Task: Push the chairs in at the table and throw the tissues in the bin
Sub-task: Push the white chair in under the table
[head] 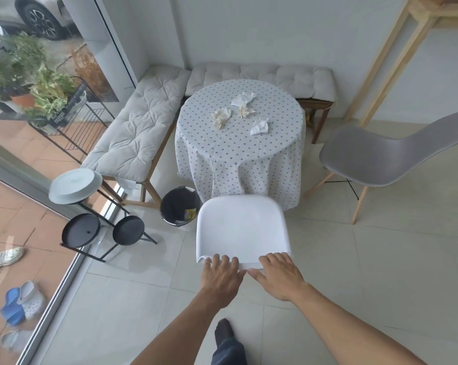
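A white chair (242, 227) stands in front of me, its seat front touching the hanging cloth of the round table (238, 154). My left hand (221, 277) and my right hand (279, 276) both rest on the top edge of its backrest, fingers curled over it. Several crumpled tissues (242, 111) lie on the dotted tablecloth. A grey chair (380, 156) stands apart from the table at the right, turned sideways. A black bin (180, 206) with a dark liner sits on the floor left of the white chair, beside the table.
Cushioned benches (135, 127) run along the wall and window behind the table. Round black and pale plant stands (101, 227) stand left of the bin. A wooden shelf frame (391, 48) is at the right. My shoe (224, 329) shows below on the tiled floor.
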Tool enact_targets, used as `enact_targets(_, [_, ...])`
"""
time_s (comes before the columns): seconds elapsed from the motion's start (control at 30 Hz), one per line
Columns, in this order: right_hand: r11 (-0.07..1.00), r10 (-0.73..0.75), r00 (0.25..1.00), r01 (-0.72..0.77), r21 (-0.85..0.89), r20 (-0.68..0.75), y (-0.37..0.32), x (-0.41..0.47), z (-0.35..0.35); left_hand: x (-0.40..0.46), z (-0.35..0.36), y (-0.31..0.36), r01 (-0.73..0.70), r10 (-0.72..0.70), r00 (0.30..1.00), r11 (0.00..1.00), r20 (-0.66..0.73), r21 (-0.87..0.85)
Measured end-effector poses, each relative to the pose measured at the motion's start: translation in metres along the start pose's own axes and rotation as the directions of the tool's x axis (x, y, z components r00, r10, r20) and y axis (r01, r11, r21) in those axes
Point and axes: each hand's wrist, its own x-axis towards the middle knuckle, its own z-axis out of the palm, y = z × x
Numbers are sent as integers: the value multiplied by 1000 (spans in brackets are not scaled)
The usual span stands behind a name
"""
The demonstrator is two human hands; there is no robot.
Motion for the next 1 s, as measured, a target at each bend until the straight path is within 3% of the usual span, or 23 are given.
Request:
enact_targets(0.63, [988,129,989,-135,80,72,7,138,-59,146,-45,-90,-54,54,999,998,-4,-31])
enact_targets(1.0, [982,149,986,-156,104,78,4,179,-63,177,-64,-118,-99,99,995,995,27,-17])
